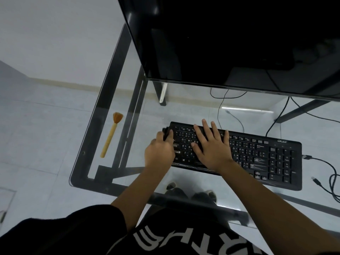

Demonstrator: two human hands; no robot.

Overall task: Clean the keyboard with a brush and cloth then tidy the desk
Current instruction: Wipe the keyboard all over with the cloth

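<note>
Keyboard (266,157), flat black plastic, mid glass counter (147,111): light, stiff, likely slides. Your right hand (211,150) fingers spread flat, pinning it; left hand (159,153) fingers wrap small dark brush (166,132), far-left corner.

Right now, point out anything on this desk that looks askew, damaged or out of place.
The keyboard shows white scratch-like marks on several lower keys. A cable plug lies loose beyond its right end. A tan brush lies alone at the desk's far left.
</note>
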